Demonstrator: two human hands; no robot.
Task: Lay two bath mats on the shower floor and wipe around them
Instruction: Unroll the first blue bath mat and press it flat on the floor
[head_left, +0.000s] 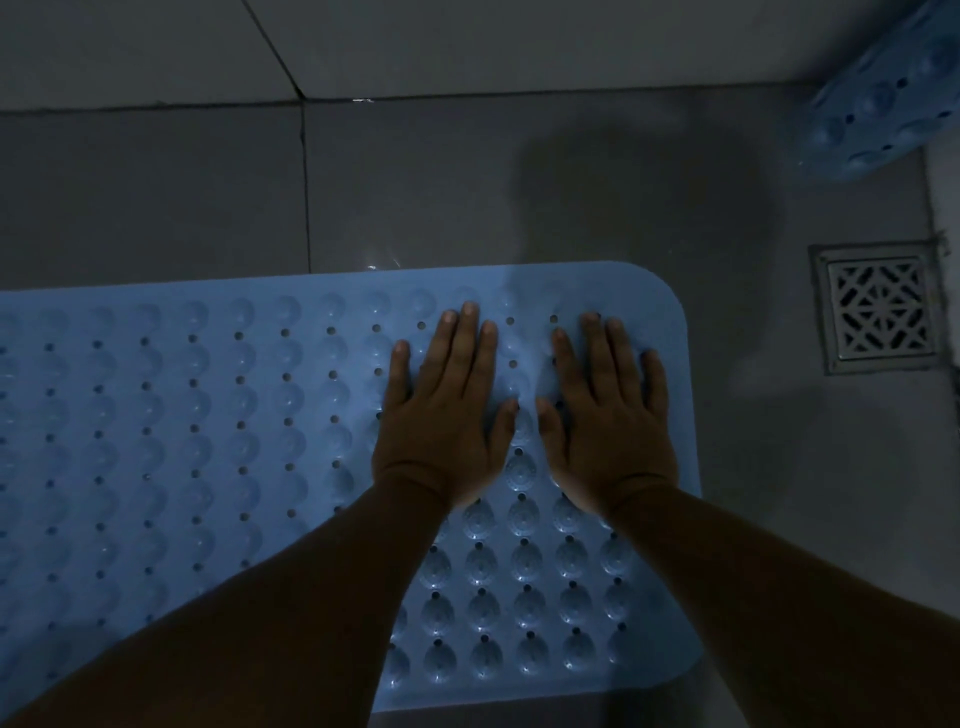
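A light blue bath mat (208, 415) with rows of holes and round bumps lies flat on the grey shower floor (519, 182), running off the left edge of the view. My left hand (447, 405) and my right hand (608, 410) rest palm down side by side on the mat's right end, fingers spread, holding nothing. A second blue mat (883, 98), darker and curled up, sits at the top right corner, partly out of view.
A square metal floor drain (878, 306) is set in the floor right of the mat. A grout line (304, 182) runs from the wall base down to the mat's far edge. The tiled wall (467, 41) meets the floor at the top.
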